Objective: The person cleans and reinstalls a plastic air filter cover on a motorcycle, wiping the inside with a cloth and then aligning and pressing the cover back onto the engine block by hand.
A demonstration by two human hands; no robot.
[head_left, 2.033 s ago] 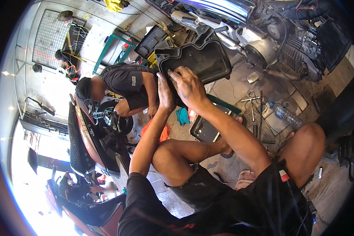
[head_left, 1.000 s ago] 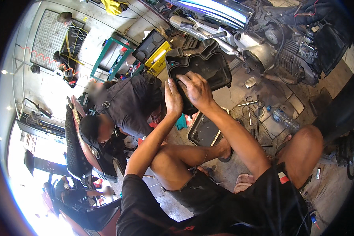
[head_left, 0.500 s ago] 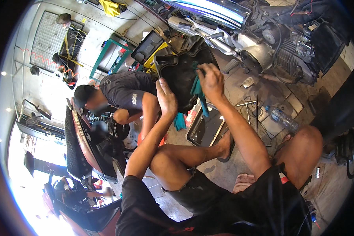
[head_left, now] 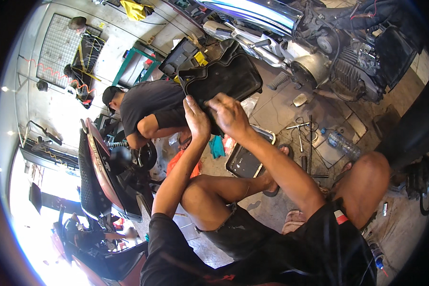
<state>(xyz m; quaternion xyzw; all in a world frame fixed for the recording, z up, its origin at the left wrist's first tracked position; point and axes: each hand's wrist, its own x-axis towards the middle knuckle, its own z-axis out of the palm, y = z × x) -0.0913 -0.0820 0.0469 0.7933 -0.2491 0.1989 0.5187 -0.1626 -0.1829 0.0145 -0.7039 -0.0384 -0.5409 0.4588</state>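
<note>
Grey, stained floor [head_left: 277, 112]; a shallow dark tray [head_left: 243, 163] lies near a teal cloth [head_left: 217, 147]. At right, a T-handled wrench [head_left: 300, 137] lies near a clear bottle [head_left: 341, 144]; below, a pink cloth [head_left: 294, 221].

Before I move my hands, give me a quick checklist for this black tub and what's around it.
1. Left hand against the black tub: ok.
2. Right hand at the tub: ok, fingers bent near its wall.
3. Anything inside the right hand: cannot tell, the fingers hide it.
4. Co-worker clear of the tub: cannot tell, they overlap in this view.
5. T-shaped wrench within grasp: not ok, it lies on the floor.
6. Bottle upright: not ok, it lies on its side.
</note>
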